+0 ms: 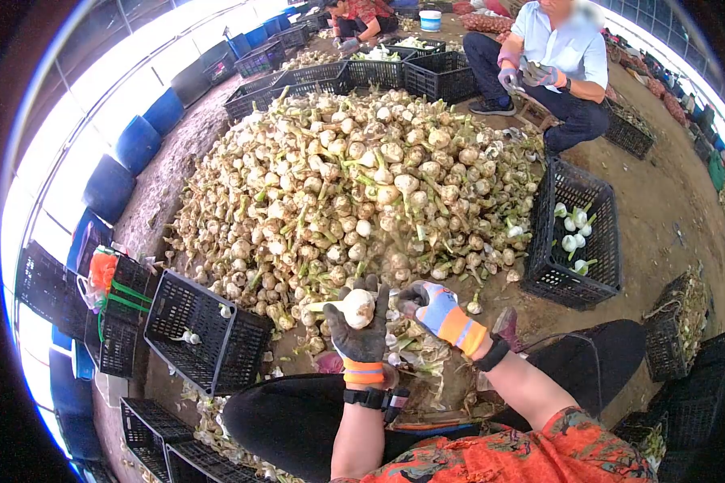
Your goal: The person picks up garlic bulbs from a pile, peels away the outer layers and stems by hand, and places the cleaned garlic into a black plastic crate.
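My left hand [361, 336], in a dark-palmed glove with an orange cuff, is turned palm up and holds a garlic bulb [358, 308]. The bulb is whitish, and its pale stem points left past my thumb. Just to the right, my right hand [437, 310], in an orange and blue-grey glove, is closed with its fingers curled toward the bulb but apart from it. Whatever those fingers may hold is hidden. Beyond both hands rises a large heap of garlic bulbs [338, 193] with stems, many still brownish. Loose peeled skins [423, 354] lie below my hands.
A black crate [576, 282] on the right holds several white bulbs; another crate [187, 322] on the left holds a few. A co-worker [560, 48] sits behind the heap at right, another person [361, 20] crouches at the back. Blue barrels [107, 189] line the left wall.
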Tool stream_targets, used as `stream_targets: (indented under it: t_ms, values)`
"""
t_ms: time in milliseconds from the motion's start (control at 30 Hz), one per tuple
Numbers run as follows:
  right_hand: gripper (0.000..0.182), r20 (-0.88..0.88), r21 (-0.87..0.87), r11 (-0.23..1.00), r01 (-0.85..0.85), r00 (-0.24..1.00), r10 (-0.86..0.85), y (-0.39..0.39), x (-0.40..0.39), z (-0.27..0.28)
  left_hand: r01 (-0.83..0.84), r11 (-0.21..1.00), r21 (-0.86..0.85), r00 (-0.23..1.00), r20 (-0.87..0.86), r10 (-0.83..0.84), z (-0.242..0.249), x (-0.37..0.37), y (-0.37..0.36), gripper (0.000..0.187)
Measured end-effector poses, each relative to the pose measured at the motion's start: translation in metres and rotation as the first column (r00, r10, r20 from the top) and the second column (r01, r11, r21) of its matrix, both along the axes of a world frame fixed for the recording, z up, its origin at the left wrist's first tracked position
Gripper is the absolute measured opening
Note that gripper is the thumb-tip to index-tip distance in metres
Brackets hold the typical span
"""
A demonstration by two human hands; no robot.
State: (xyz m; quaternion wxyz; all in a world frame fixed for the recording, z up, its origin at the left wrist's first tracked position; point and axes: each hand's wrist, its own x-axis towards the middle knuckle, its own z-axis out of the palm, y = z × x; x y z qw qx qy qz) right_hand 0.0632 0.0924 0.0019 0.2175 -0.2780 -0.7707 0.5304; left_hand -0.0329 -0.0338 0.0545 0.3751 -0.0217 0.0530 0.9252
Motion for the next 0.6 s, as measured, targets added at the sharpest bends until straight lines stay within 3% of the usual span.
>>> stream_targets:
  t_ms: [67, 100, 133, 167, 233, 267, 300, 333, 400, 433, 467, 500, 533, 600]
  values:
    - [0.023, -0.178, -0.124, 0.99, 0.071, 0.98, -0.093, -0.013, -0.005, 0.012, 0.002, 0.995, -0.1, 0.996, -0.094, -0.012, -0.016, -0.003, 0.0, 0.037]
    - [0.024, -0.263, -0.388, 0.919, -0.063, 0.964, -0.045, -0.02, -0.004, 0.029, -0.003, 0.981, -0.196, 0.981, -0.19, -0.035, -0.024, -0.004, 0.0, 0.034]
    - [0.026, -0.358, -0.605, 0.768, -0.21, 0.933, -0.027, -0.024, -0.005, 0.05, -0.035, 0.978, -0.204, 0.942, -0.334, -0.036, -0.012, 0.005, 0.002, 0.033]
    - [0.028, -0.026, -0.107, 0.985, -0.135, 0.991, 0.133, -0.017, -0.011, 0.037, -0.045, 0.97, -0.24, 0.932, -0.359, -0.046, -0.019, 0.003, 0.002, 0.033]
    - [0.025, -0.101, -0.193, 0.967, -0.163, 0.984, 0.146, -0.013, -0.005, 0.056, -0.058, 0.96, -0.274, 0.92, -0.387, -0.055, -0.022, -0.001, 0.004, 0.033]
    - [0.022, -0.173, -0.279, 0.939, -0.203, 0.972, 0.159, -0.013, -0.001, 0.063, -0.008, 0.978, -0.207, 0.966, -0.253, -0.046, -0.019, 0.0, 0.002, 0.035]
    - [0.021, -0.081, -0.139, 0.978, -0.158, 0.986, 0.148, -0.004, -0.002, 0.04, 0.03, 0.991, -0.133, 0.993, -0.113, -0.045, -0.017, -0.001, 0.0, 0.038]
    - [0.027, 0.27, 0.05, 0.991, -0.121, 0.957, 0.103, -0.001, 0.004, 0.053, 0.025, 0.991, -0.133, 0.993, -0.113, -0.04, -0.013, -0.002, -0.001, 0.038]
    - [0.036, 0.418, 0.475, 0.87, -0.129, 0.904, -0.094, -0.004, 0.018, 0.041, 0.008, 1.0, -0.01, 1.0, 0.031, -0.008, -0.008, -0.004, -0.001, 0.042]
    - [0.036, 0.421, 0.474, 0.87, -0.134, 0.903, -0.09, -0.005, 0.019, 0.029, 0.0, 1.0, -0.026, 1.0, 0.02, 0.0, -0.007, -0.003, -0.001, 0.043]
    - [0.037, 0.243, 0.208, 0.976, -0.064, 0.97, 0.012, -0.004, 0.018, 0.017, -0.001, 1.0, -0.027, 1.0, 0.022, 0.002, -0.006, -0.002, 0.001, 0.043]
    - [0.039, 0.035, -0.087, 0.995, -0.048, 0.998, 0.052, -0.003, 0.019, 0.005, -0.008, 0.998, -0.062, 1.0, 0.018, 0.009, -0.004, -0.001, 0.002, 0.044]
    - [0.039, 0.037, -0.088, 0.995, -0.046, 0.998, 0.05, -0.005, 0.019, 0.007, -0.014, 0.995, -0.097, 1.0, 0.013, 0.015, -0.004, 0.0, 0.003, 0.045]
    - [0.043, -0.367, -0.575, 0.792, -0.205, 0.93, -0.026, -0.009, 0.015, 0.012, 0.015, 0.994, -0.104, 1.0, -0.018, -0.017, -0.014, -0.002, 0.002, 0.05]
